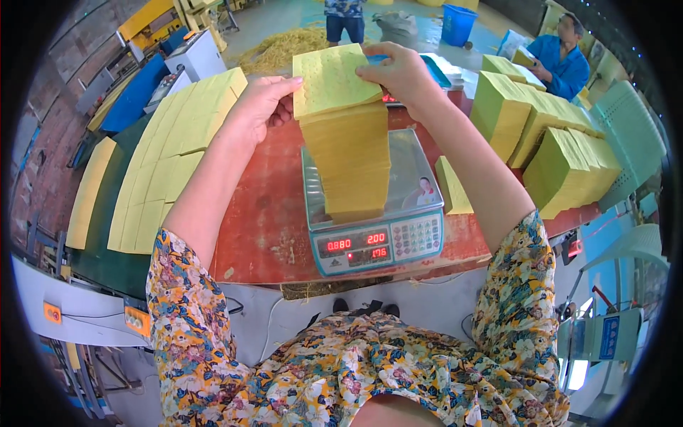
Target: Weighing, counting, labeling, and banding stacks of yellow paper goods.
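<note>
A tall stack of yellow paper sheets (346,160) stands on the pan of a digital scale (313,186) whose red display is lit. My left hand (267,105) pinches the stack's upper left edge, thumb on the rim and other fingers curled. At the upper right, my right hand (400,77) grips the far corner, its thumb on the top sheet and index finger along the back edge. The top sheets sit slightly askew over those below and show a dotted, embossed surface. Parts of both hands' fingers are hidden.
The scale rests on a worn red table (263,206). Rows of yellow paper (167,160) lie on a green surface at left. More yellow stacks (501,114) stand at right, near a green plastic chair (626,135). A blue-clad co-worker (562,64) handles paper at far right.
</note>
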The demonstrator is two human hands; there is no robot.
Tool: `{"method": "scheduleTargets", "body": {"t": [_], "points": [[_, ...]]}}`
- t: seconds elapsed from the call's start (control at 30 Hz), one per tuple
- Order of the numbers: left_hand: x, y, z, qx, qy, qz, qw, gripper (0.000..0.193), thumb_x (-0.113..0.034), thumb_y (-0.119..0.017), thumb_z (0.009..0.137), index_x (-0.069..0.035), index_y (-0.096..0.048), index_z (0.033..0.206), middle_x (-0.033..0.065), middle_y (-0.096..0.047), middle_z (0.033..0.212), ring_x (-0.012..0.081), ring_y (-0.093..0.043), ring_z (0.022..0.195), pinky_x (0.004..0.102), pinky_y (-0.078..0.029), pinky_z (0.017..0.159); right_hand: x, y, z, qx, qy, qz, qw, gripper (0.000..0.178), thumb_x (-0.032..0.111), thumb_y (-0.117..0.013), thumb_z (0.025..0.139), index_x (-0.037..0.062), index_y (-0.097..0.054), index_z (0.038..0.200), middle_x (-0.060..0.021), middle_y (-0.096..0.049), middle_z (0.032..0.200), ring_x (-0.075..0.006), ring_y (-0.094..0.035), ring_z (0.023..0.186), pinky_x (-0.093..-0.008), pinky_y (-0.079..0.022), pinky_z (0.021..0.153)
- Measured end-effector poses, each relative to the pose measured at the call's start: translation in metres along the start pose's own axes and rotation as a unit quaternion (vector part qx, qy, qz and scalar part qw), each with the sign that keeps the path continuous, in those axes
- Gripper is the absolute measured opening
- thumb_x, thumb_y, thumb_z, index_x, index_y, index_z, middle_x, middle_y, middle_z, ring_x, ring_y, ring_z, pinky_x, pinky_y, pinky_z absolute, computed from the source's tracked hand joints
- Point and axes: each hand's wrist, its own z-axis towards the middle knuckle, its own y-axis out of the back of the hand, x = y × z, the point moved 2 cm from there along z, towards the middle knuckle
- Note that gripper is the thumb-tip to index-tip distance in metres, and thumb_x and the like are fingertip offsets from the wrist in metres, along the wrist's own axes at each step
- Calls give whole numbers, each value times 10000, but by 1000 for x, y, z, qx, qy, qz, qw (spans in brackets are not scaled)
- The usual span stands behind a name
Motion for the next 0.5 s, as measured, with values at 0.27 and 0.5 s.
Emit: {"method": "scheduleTargets", "body": {"t": [0.27,0.5], "points": [[1,-9,-10,-5,-18,28,999,297,-384,-672,888,-139,-595,738,-36,-560,609,56,-467,484,210,-317,438,-10,6,-11,-26,49,-132,990,442,165,-741,825,25,-614,1225,-50,-632,868,-111,-602,704,-282,-514,567],[6,-15,-13,-5,-17,29,999,288,-375,-657,907,-140,-590,755,-22,-582,664,65,-497,550,227,-370,515,-10,6,-22,-60,53,-164,983,391,297,-729,762,61,-700,1071,-111,-668,833,-241,-663,808,-355,-510,747]]}}
